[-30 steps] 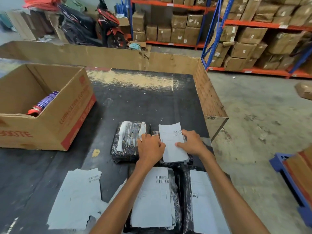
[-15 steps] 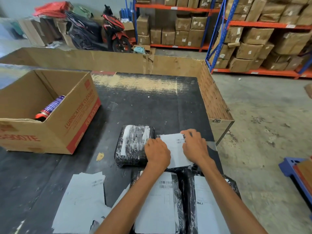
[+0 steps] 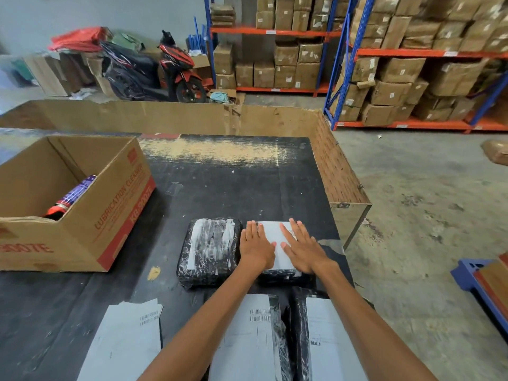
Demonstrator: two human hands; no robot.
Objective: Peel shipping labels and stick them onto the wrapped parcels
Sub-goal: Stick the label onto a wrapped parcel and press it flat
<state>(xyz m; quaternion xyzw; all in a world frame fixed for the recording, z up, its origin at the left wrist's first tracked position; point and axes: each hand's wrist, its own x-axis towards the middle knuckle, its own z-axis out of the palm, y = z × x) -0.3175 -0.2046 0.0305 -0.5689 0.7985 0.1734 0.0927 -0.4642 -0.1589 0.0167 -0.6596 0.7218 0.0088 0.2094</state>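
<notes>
— What changed?
— The left hand [image 3: 257, 247] and right hand [image 3: 303, 250], curled a moment ago, now lie flat, fingers spread, pressing the label [image 3: 275, 237] onto the far right parcel [image 3: 277, 274] (gripping nothing).

Open black table top [image 3: 233, 188] toward 12 o'clock; cardboard box [image 3: 82, 215] blocks 10 o'clock, cardboard wall [image 3: 338, 171] bounds 2 o'clock, wrapped parcels [image 3: 210, 251] crowd 9 and 6 o'clock around both hands.

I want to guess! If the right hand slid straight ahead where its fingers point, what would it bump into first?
Probably nothing soon. The right hand lies flat on the label, fingers pointing away and slightly left. Beyond the parcel's edge lies bare black table, then the cardboard wall; depth is uncertain.
</notes>
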